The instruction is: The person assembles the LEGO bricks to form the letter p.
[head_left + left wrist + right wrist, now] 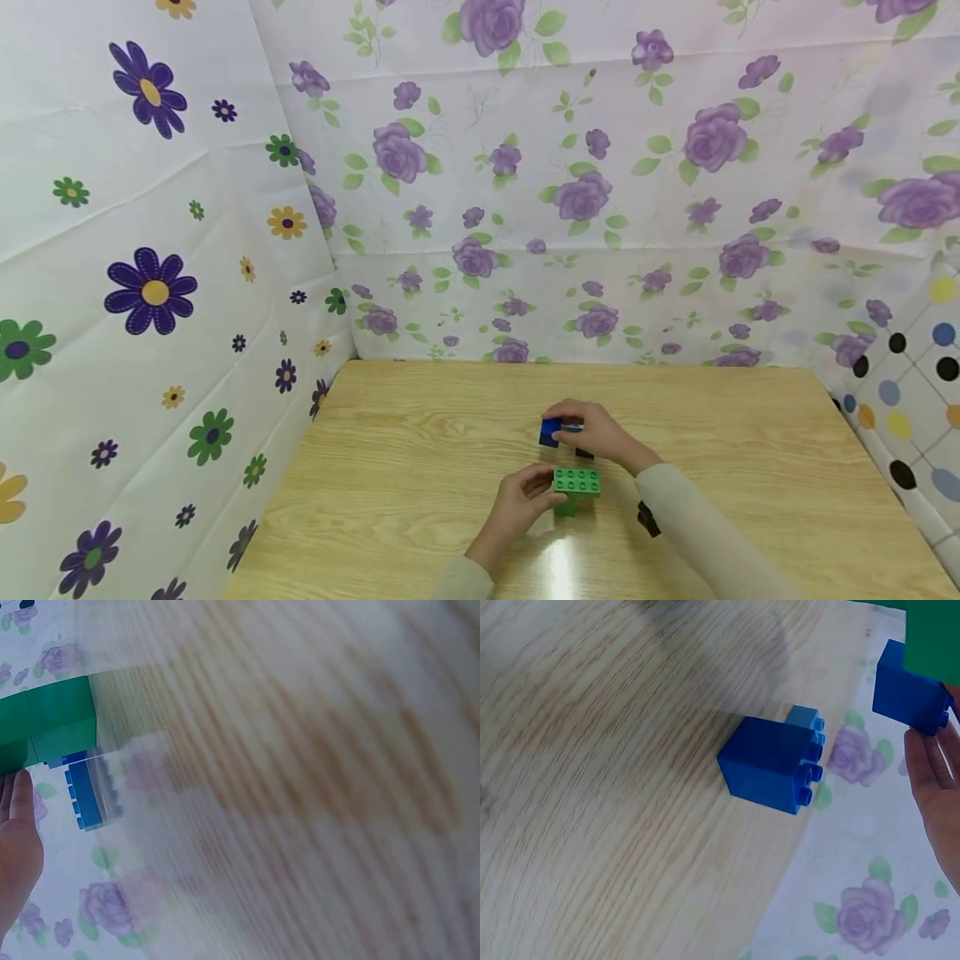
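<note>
In the head view my left hand (519, 500) holds a stack of green toy building bricks, fingers and thumb at its left side. A wide studded green brick (576, 481) tops a narrower green brick (566, 505). Farther back, my right hand (591, 430) pinches a blue brick (551, 432) between fingers and thumb. Under that hand a dark blue brick (585, 453) is partly covered. The right wrist view shows this standing blue brick (761, 761), a lighter blue brick (802, 716) behind it, and the pinched blue brick (909, 690) overlapped by green.
A small black object (648, 518) lies beside my right sleeve, partly covered by it. The wooden table (420, 417) is bounded by flowered cloth (480, 208) at the back and left, with dotted cloth (911, 408) on the right.
</note>
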`<action>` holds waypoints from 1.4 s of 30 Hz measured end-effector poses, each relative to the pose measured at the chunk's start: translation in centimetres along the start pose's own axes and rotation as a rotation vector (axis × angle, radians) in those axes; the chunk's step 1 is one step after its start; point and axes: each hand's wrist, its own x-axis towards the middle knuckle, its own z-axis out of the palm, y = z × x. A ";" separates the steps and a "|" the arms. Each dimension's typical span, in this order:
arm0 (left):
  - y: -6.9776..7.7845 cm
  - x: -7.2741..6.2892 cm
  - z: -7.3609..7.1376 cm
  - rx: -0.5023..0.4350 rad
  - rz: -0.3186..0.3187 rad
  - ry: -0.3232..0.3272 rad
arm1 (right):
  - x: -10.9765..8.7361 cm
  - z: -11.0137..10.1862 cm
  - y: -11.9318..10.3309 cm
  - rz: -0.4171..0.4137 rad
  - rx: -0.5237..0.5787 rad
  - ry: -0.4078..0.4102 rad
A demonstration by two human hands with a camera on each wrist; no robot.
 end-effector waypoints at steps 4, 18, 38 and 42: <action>-0.1 0.0 0.0 0.002 -0.002 -0.006 | -0.6 -0.6 -0.2 -0.018 -0.016 0.004; -0.4 0.0 -0.2 0.005 0.003 -0.015 | -2.7 -1.6 -1.0 -0.046 -0.010 0.014; -0.3 0.0 -0.1 0.019 -0.001 -0.029 | -5.8 -1.6 -3.8 -0.082 -0.020 0.029; -0.4 0.1 -0.2 0.023 0.000 -0.029 | -6.2 -1.4 -4.7 -0.073 -0.003 0.027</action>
